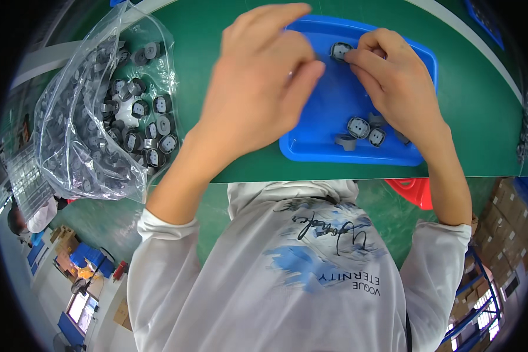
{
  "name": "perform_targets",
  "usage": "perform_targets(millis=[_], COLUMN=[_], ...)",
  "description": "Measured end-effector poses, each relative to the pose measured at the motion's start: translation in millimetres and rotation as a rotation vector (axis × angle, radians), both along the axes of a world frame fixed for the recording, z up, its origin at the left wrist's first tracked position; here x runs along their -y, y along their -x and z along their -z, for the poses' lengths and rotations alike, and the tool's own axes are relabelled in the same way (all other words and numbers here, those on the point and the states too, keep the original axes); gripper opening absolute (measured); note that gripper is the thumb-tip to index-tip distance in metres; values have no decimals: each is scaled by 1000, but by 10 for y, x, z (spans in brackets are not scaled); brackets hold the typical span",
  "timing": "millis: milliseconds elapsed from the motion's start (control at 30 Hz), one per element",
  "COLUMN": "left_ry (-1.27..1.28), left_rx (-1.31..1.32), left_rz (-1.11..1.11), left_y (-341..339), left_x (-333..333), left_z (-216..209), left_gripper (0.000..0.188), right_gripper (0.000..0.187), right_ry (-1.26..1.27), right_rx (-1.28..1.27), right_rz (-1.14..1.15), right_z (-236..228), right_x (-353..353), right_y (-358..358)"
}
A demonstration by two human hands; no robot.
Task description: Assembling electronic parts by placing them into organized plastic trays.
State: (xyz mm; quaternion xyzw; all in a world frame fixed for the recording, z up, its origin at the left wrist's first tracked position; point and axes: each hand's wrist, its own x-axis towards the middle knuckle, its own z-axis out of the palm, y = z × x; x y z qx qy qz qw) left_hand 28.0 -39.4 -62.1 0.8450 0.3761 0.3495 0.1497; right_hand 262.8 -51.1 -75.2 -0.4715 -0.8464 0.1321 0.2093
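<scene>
My right hand (pixel 396 76) is closed, its thumb and fingertips pinching a small round plastic part (pixel 339 51) with a dark rim and a pale grey face, above the blue tray (pixel 358 156). My left hand (pixel 261 82) hovers over the tray's left edge, slightly blurred. Its fingers are apart and nothing shows in them, though the palm is hidden. Lower in the tray lie several similar parts (pixel 358 127), some face up and one on its side, just below my right hand. One part is half covered by my right wrist.
A clear plastic bag (pixel 70 135) spreads over the left of the green table (pixel 217 167), with many of the same grey and black parts (pixel 139 108) in it. Something red (pixel 413 192) shows below the front edge. Stacked cartons (pixel 510 217) stand at right.
</scene>
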Motion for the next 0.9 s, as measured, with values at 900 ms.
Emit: perform_targets(millis=[900], left_ry=[164], left_rx=[350], left_rz=[-328], left_y=[301], left_x=[697], left_z=[364], left_gripper=[42], right_gripper=[15], right_ry=[-69], right_rx=[66], right_rz=[20], right_z=[-146], right_x=[-131], right_y=[356])
